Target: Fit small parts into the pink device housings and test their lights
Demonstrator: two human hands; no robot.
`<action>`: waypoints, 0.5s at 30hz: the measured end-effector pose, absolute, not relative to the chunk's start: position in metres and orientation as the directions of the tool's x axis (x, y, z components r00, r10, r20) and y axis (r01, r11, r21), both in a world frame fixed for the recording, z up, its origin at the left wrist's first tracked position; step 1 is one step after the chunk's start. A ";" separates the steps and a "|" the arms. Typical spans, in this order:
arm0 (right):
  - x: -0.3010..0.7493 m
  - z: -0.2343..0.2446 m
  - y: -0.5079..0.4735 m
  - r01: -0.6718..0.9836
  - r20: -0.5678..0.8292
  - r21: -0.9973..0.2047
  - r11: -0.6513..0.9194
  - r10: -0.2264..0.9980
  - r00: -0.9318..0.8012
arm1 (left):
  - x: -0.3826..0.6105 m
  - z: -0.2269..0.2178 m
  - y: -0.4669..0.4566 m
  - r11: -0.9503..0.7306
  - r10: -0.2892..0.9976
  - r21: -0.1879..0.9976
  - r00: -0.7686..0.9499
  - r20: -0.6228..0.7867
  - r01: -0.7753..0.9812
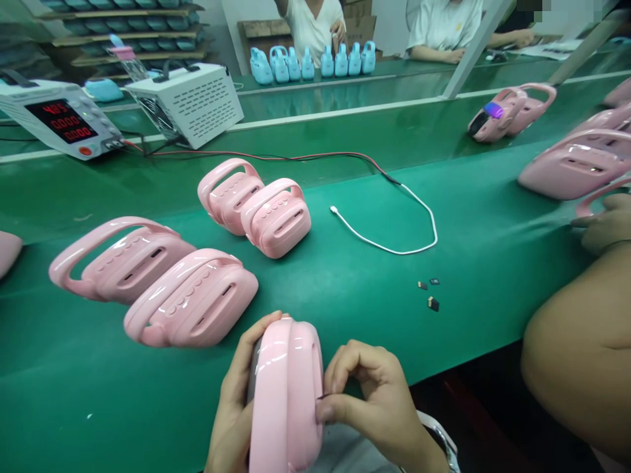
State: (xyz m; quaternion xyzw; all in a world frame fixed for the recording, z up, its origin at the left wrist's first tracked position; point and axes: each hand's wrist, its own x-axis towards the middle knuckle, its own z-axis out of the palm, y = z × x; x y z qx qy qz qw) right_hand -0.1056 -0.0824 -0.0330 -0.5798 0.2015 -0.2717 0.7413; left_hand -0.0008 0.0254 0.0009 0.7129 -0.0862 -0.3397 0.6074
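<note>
I hold a glossy pink speaker with a carry handle (286,394) upright at the near edge of the green belt. My left hand (235,401) wraps round its left side. My right hand (367,394) is curled against its right side, thumb and fingers pinched on a small dark thing I cannot make out. Four more pink speakers lie on the belt: two near left (192,299) (121,259) and two in the middle (276,217) (229,190). Three tiny dark cards (430,294) lie to the right.
A white cable (389,240) joined to red-black wires runs to a power supply with a red display (62,121) and a white box (190,102). A co-worker's arm (582,348) and more pink speakers (574,164) are at right. Blue speakers (315,62) and people are beyond.
</note>
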 end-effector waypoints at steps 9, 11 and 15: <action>-0.117 -0.023 -0.103 0.323 0.472 -0.863 -0.387 -0.393 0.790 | 0.006 -0.012 0.032 -0.221 -0.571 0.951 0.762 -0.305 0.216; -0.117 -0.019 -0.111 0.364 0.570 -0.753 -0.547 -0.268 0.776 | 0.008 -0.012 0.032 -0.196 -0.589 0.961 0.760 -0.276 0.197; -0.113 -0.016 -0.122 0.404 0.700 -0.531 -0.745 -0.117 0.704 | 0.017 -0.008 0.032 -0.163 -0.706 0.952 0.644 -0.295 0.257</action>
